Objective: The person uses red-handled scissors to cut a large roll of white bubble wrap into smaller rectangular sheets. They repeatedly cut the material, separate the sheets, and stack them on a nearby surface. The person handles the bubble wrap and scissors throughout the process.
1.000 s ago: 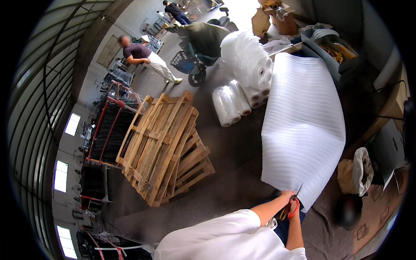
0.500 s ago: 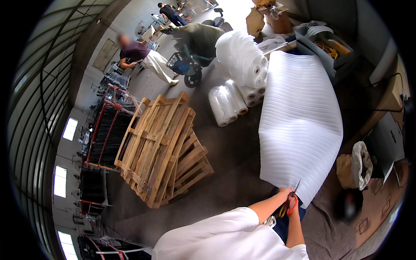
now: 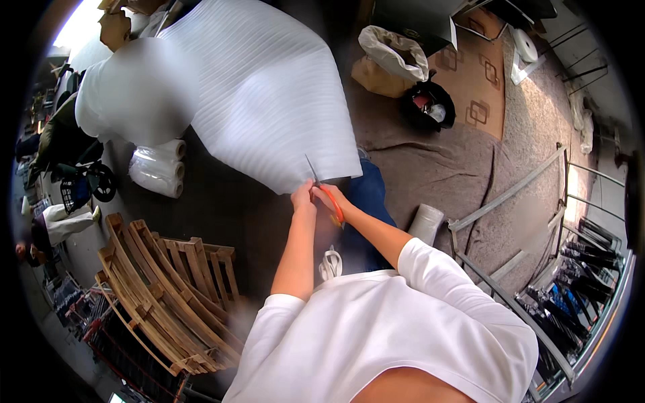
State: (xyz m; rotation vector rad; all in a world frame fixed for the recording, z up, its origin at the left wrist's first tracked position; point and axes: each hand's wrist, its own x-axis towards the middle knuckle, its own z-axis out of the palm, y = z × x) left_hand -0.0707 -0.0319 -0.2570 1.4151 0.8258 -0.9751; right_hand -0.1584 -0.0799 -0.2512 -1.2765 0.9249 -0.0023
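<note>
A wide white ribbed foam sheet (image 3: 275, 101) stretches away from me, its near edge at my hands. My left hand (image 3: 304, 196) is closed on that near edge, with the fingertips partly hidden. Close beside it, my right hand (image 3: 330, 195) is closed round the scissors (image 3: 334, 205), which have orange-red handles. Their pointed metal blades lie over the sheet, pointing away from me. Whether the blades are apart is too small to tell.
Wooden pallets (image 3: 161, 289) lie at left. Wrapped white rolls (image 3: 158, 168) stand beyond them. To the right are a black bin (image 3: 428, 106), an open white sack (image 3: 393, 54), a clear-wrapped roll (image 3: 426, 224) and a metal rack (image 3: 510, 275). A person in light trousers (image 3: 64, 221) is at far left.
My view has swung to the right, so the pallets and rolls now sit farther left and the rack shows. Both hands stay together at the sheet's near edge, with the scissors still in my right hand.
</note>
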